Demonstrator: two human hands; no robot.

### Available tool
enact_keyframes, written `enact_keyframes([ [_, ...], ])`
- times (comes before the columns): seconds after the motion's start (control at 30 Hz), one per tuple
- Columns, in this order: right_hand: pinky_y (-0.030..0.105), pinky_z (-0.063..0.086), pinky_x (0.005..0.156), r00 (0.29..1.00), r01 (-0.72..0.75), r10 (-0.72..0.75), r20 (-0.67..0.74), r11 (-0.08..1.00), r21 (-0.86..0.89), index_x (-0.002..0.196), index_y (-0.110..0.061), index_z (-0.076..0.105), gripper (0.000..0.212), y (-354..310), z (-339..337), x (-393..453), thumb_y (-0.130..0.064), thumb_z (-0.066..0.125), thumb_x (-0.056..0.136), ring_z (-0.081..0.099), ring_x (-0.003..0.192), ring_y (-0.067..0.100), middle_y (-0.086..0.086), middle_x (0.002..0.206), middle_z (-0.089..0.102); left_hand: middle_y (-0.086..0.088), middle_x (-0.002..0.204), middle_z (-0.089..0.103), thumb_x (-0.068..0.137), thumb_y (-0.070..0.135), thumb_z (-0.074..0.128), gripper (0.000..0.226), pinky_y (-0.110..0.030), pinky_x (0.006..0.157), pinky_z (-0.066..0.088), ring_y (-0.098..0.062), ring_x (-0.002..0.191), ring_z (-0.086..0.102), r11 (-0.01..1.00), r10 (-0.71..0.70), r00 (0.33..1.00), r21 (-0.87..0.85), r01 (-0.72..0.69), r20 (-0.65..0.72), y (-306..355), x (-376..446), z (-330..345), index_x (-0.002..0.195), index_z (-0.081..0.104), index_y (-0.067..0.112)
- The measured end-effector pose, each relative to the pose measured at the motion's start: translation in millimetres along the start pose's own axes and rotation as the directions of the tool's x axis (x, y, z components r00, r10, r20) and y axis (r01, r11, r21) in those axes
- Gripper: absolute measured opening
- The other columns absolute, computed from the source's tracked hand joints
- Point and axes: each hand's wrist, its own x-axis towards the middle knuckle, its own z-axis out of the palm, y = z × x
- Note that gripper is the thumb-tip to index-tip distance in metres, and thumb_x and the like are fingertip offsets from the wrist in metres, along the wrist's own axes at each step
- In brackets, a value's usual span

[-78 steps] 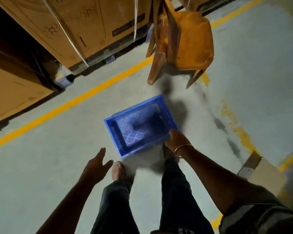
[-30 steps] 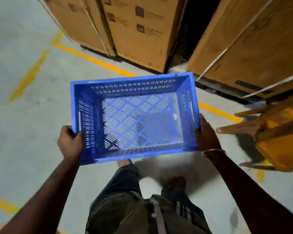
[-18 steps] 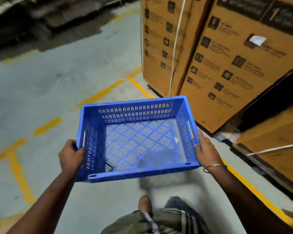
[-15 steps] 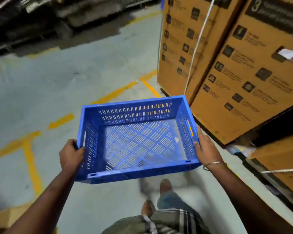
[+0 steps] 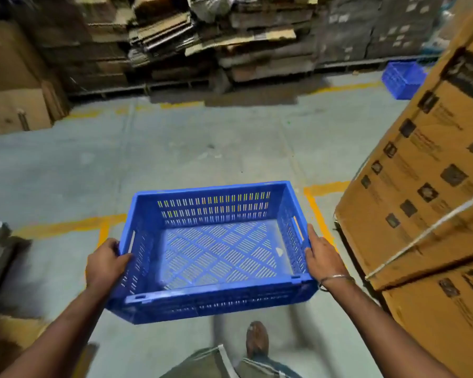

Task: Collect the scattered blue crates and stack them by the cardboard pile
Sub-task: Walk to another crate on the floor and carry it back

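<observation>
Above the concrete floor (image 5: 175,159): one empty blue crate (image 5: 216,291), left grip (image 5: 104,264) and right grip (image 5: 322,260) curled round its short ends.

The room is looking dim, and the cardboard pile (image 5: 216,42) at the back is sitting in dark shadow while the floor (image 5: 175,148) in the middle is catching a soft gray light. The picture is looking smeary near the bottom (the foot (image 5: 256,340) is just a blur), and the blue crate (image 5: 216,252) is showing fairly sharp. The big boxes (image 5: 426,186) on the right are bending and leaning at the edge.
</observation>
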Motion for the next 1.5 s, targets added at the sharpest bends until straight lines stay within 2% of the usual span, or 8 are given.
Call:
enact_keyframes([
  [0.13, 0.043, 0.049, 0.082, 0.996, 0.092, -0.092, -0.001, 0.996, 0.021, 0.155, -0.021, 0.015, 0.065, -50.3, -25.1, 95.0, -0.013, 0.039, 0.095, 0.058, 0.098, 0.037, 0.02, 0.11, 0.057, -0.01, 0.069, 0.06, 0.065, 0.03, 0.065, 0.021, -0.037, 0.06, 0.038, -0.034, 0.068, 0.054, 0.993, -0.1, 0.992, -0.072, 0.094, -0.077, 11.9, 44.4, -7.8, 0.071, 0.05, 0.015],
  [0.3, 0.042, 0.047, 0.086, 0.978, 0.209, -0.209, 0.023, 0.978, 0.004, 0.152, -0.02, 0.025, 0.066, -121.5, -25.6, 212.8, -0.013, 0.047, 0.09, 0.057, 0.11, 0.039, 0.022, 0.124, 0.059, -0.006, 0.067, 0.057, 0.073, 0.016, 0.075, 0.026, -0.037, 0.06, 0.035, -0.032, 0.068, 0.051, 0.959, -0.271, 0.956, -0.118, 0.258, -0.114, 11.8, 122.2, -5.8, 0.071, 0.049, 0.015],
  [0.47, 0.043, 0.049, 0.082, 0.951, 0.298, -0.293, 0.097, 0.954, -0.035, 0.152, -0.02, 0.026, 0.07, -206.7, -12.4, 333.7, -0.013, 0.052, 0.088, 0.06, 0.106, 0.041, 0.025, 0.116, 0.063, -0.005, 0.068, 0.059, 0.073, 0.016, 0.075, 0.023, -0.037, 0.061, 0.036, -0.032, 0.07, 0.054, 0.914, -0.385, 0.913, -0.195, 0.356, -0.134, 7.3, 224.5, -9.1, 0.073, 0.052, 0.017],
  [0.73, 0.044, 0.049, 0.088, 0.923, 0.358, -0.354, 0.15, 0.934, -0.003, 0.151, -0.02, 0.029, 0.069, -349.4, -7.0, 495.4, -0.011, 0.054, 0.088, 0.059, 0.113, 0.04, 0.023, 0.125, 0.061, 0.004, 0.063, 0.054, 0.073, 0.018, 0.073, 0.026, -0.035, 0.057, 0.032, -0.029, 0.066, 0.051, 0.876, -0.467, 0.866, -0.221, 0.428, -0.178, 14.9, 396.7, -48.9, 0.069, 0.048, 0.02],
  [1.07, 0.043, 0.048, 0.086, 0.847, 0.501, -0.504, 0.171, 0.863, 0.066, 0.151, -0.021, 0.031, 0.072, -510.5, 6.7, 709.5, -0.007, 0.056, 0.085, 0.06, 0.11, 0.041, 0.02, 0.125, 0.063, -0.009, 0.078, 0.064, 0.076, 0.019, 0.073, 0.016, -0.037, 0.066, 0.042, -0.031, 0.076, 0.058, 0.834, -0.544, 0.791, -0.288, 0.471, -0.28, 34.7, 595.0, -70.4, 0.084, 0.061, 0.014],
  [1.23, 0.04, 0.049, 0.083, 0.78, 0.59, -0.584, 0.223, 0.806, 0.046, 0.152, -0.023, 0.028, 0.073, -614.1, 10.4, 828.7, -0.012, 0.056, 0.085, 0.06, 0.108, 0.039, 0.019, 0.124, 0.062, -0.01, 0.076, 0.064, 0.073, 0.017, 0.076, 0.02, -0.038, 0.062, 0.04, -0.032, 0.072, 0.058, 0.766, -0.642, 0.687, -0.34, 0.546, -0.342, 49.4, 685.4, -80.8, 0.078, 0.056, 0.012],
  [1.33, 0.042, 0.05, 0.081, 0.733, 0.658, -0.631, 0.254, 0.752, -0.033, 0.152, -0.023, 0.026, 0.075, -685.1, 10.8, 891.9, -0.014, 0.058, 0.084, 0.061, 0.104, 0.04, 0.022, 0.118, 0.063, -0.013, 0.079, 0.064, 0.074, 0.014, 0.075, 0.021, -0.037, 0.062, 0.036, -0.032, 0.074, 0.057, 0.701, -0.713, 0.608, -0.384, 0.601, -0.35, 52.2, 731.4, -87.2, 0.078, 0.055, 0.009],
  [1.5, 0.042, 0.049, 0.084, 0.678, 0.707, -0.67, 0.301, 0.707, -0.02, 0.151, -0.022, 0.029, 0.076, -801.0, 35.2, 966.4, -0.014, 0.061, 0.082, 0.061, 0.106, 0.04, 0.021, 0.122, 0.062, -0.014, 0.073, 0.058, 0.074, 0.014, 0.076, 0.028, -0.039, 0.061, 0.036, -0.033, 0.072, 0.055, 0.599, -0.8, 0.498, -0.496, 0.629, -0.334, 34.5, 806.7, -94.0, 0.075, 0.049, 0.007],
])
